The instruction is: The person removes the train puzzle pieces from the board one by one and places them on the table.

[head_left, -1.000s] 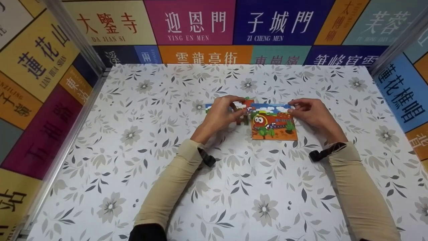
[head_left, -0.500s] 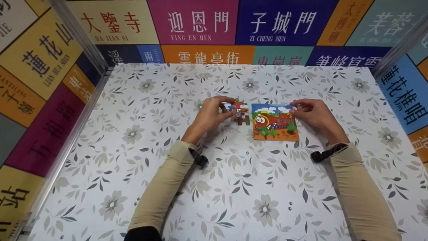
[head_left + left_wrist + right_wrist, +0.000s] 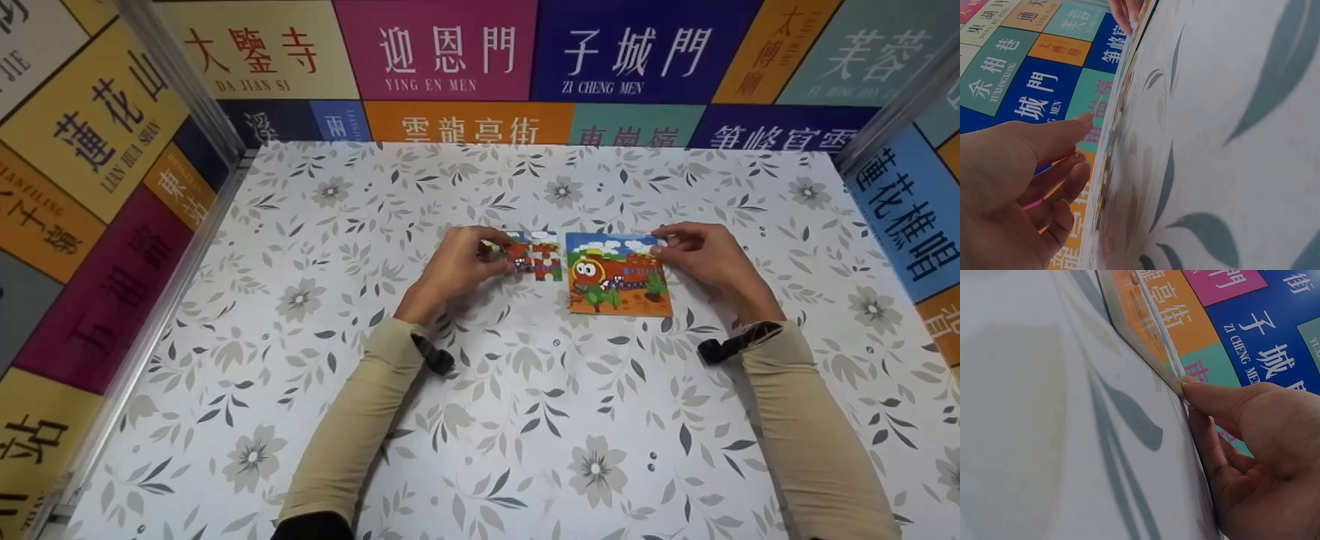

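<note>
My left hand (image 3: 465,262) pinches a small red-and-white jigsaw piece (image 3: 519,257) between thumb and fingertips; in the left wrist view the piece shows edge-on as a thin sliver. It overlaps the left part of a partly joined jigsaw (image 3: 551,259), with blue sky, clouds and red shapes. Right of that lies a square picture card (image 3: 619,277) of a red cartoon train with big eyes. At the card's upper right corner, my right hand (image 3: 701,255) pinches its edge between thumb and index finger. The right wrist view shows the card's thick edge (image 3: 1145,357) close over the tabletop.
A white table (image 3: 480,420) with a grey floral print spreads around both hands. Coloured panels (image 3: 450,52) with large characters stand behind it and along both sides, with a metal frame post (image 3: 202,90) at the back left corner.
My left hand has moved left with the red jigsaw piece, away from the card's left edge, uncovering more of the joined jigsaw. My right hand stays at the card's corner.
</note>
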A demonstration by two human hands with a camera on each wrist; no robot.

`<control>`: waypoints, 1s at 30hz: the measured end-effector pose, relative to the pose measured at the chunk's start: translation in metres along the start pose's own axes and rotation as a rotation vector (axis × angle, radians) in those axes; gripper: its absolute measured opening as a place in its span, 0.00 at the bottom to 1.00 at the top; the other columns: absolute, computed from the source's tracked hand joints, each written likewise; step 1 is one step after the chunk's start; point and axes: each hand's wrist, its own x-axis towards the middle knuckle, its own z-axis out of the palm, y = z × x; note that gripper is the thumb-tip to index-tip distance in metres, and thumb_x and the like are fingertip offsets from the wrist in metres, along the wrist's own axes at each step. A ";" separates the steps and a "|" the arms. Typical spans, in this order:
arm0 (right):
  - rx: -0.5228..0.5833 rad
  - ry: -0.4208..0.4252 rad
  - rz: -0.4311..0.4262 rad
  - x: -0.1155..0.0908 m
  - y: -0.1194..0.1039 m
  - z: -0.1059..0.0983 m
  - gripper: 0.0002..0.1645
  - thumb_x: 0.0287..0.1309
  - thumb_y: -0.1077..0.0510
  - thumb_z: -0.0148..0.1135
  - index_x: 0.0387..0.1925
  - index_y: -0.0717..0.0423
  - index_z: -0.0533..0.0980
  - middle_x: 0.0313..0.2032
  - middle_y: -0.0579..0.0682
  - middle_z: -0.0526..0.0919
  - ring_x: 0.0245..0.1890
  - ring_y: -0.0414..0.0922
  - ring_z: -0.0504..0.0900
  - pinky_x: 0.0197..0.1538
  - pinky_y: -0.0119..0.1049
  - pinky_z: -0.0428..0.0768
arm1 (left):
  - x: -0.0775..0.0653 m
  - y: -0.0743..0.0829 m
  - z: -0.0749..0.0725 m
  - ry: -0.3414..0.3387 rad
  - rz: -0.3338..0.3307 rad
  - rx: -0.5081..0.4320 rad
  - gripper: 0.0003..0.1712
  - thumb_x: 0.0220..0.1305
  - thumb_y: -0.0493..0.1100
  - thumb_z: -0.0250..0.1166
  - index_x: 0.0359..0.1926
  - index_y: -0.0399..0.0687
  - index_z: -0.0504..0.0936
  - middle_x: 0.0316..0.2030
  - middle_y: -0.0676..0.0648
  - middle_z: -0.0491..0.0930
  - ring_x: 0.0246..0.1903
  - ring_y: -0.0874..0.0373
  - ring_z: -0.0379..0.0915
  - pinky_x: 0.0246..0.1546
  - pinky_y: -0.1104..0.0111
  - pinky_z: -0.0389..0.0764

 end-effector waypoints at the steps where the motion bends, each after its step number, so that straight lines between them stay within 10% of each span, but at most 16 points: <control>1: -0.003 0.003 -0.002 0.000 0.001 0.000 0.33 0.68 0.34 0.72 0.67 0.45 0.83 0.48 0.48 0.86 0.46 0.40 0.82 0.51 0.34 0.76 | 0.000 0.000 0.000 -0.007 -0.003 0.005 0.19 0.67 0.41 0.78 0.58 0.43 0.91 0.52 0.45 0.92 0.46 0.49 0.88 0.49 0.62 0.84; 21: -0.005 0.008 0.013 0.000 0.000 0.001 0.31 0.68 0.35 0.72 0.66 0.43 0.84 0.48 0.48 0.83 0.48 0.44 0.81 0.53 0.39 0.76 | -0.004 0.003 -0.004 -0.137 -0.095 0.082 0.21 0.64 0.43 0.81 0.58 0.50 0.92 0.48 0.48 0.92 0.34 0.58 0.81 0.35 0.67 0.77; 30: 0.017 0.012 -0.010 -0.002 -0.002 0.000 0.31 0.69 0.36 0.72 0.66 0.45 0.84 0.47 0.47 0.85 0.44 0.39 0.82 0.50 0.33 0.77 | -0.004 0.003 -0.003 -0.114 -0.006 0.153 0.16 0.66 0.42 0.78 0.55 0.49 0.94 0.50 0.47 0.91 0.42 0.54 0.85 0.44 0.61 0.83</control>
